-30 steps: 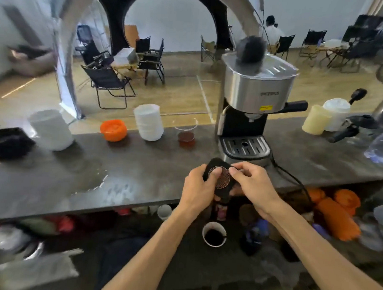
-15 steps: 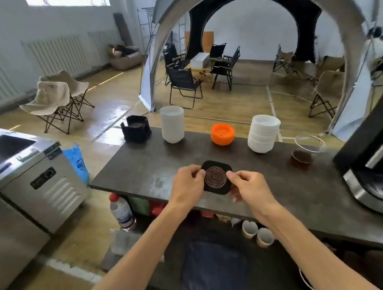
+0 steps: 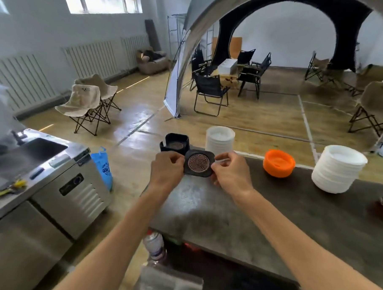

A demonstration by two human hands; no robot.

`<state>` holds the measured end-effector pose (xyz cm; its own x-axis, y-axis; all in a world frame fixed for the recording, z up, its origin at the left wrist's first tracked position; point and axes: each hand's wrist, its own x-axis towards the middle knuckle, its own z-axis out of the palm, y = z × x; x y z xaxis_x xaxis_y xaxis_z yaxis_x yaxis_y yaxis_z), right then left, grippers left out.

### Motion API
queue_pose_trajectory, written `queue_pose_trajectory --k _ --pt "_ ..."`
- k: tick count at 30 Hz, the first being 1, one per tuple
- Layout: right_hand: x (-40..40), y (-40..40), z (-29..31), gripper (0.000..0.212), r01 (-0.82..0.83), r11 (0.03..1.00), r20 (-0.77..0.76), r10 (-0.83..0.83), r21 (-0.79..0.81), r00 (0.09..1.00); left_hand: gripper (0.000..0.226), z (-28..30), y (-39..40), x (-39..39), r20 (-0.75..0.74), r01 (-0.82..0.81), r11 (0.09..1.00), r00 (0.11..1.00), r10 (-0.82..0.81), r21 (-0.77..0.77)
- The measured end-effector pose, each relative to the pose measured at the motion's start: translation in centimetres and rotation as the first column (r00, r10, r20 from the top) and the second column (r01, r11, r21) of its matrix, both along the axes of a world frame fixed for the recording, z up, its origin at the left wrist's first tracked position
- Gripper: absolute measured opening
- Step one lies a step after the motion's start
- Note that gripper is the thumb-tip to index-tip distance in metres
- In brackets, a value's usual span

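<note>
Both forearms reached forward from the lower edge of the view and met over the far left end of the table (image 3: 227,214). The left grip (image 3: 166,172) was clamped on the left edge of the coaster (image 3: 199,163), fingers curled and thumb against the rim. The right grip (image 3: 231,175) pinched the right edge in the same way. The coaster was held between them, face up and tilted slightly toward the camera. Whether its lower edge touched the table could not be told.

The coaster was a black square with rounded corners. Its centre carried a round, copper-coloured insert with a fine openwork pattern. The table top was dark, mottled and matt.

Just behind the coaster stood a black holder (image 3: 177,143) with an open top; a similar brown disc showed inside it. The coaster overlapped the holder's front right corner in this view. A stack of white lids (image 3: 219,138) stood beside the holder, partly hidden by the right fingers. Further right lay an orange lid (image 3: 278,163), then a stack of white bowls (image 3: 337,168), both well apart from the hands. A steel sink unit (image 3: 59,183) stood to the left of the table, with a blue bag (image 3: 102,163) between them. A plastic bottle (image 3: 155,246) stood under the table edge.
</note>
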<state>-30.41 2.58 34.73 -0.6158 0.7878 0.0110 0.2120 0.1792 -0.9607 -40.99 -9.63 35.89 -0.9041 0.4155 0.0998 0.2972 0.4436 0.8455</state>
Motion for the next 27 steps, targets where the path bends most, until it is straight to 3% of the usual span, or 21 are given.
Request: queue_pose_trajectory --k 6,11,16,27 --pt "-11.0 0.0 0.7 0.011 0.095 0.991 0.081 -0.103 0.093 0.991 0.015 2.0 1.3 -10.6 0.034 0.008 0.999 0.999 -0.007 -0.050" --pt "-16.6 0.5 0.6 0.019 0.136 0.963 0.255 -0.195 0.232 0.947 0.018 0.8 2.7 -16.1 0.079 0.064 0.988 0.995 -0.053 -0.143" --pt "-19.0 0.6 -1.6 0.019 0.096 0.957 0.372 -0.197 0.274 0.907 0.018 -1.6 4.0 -18.7 0.104 0.094 0.978 0.992 -0.076 -0.187" --pt "-20.2 0.6 -3.0 0.018 0.134 0.947 0.446 -0.258 0.291 0.857 0.018 -2.9 4.6 -19.6 0.116 0.163 0.954 0.984 -0.137 -0.253"
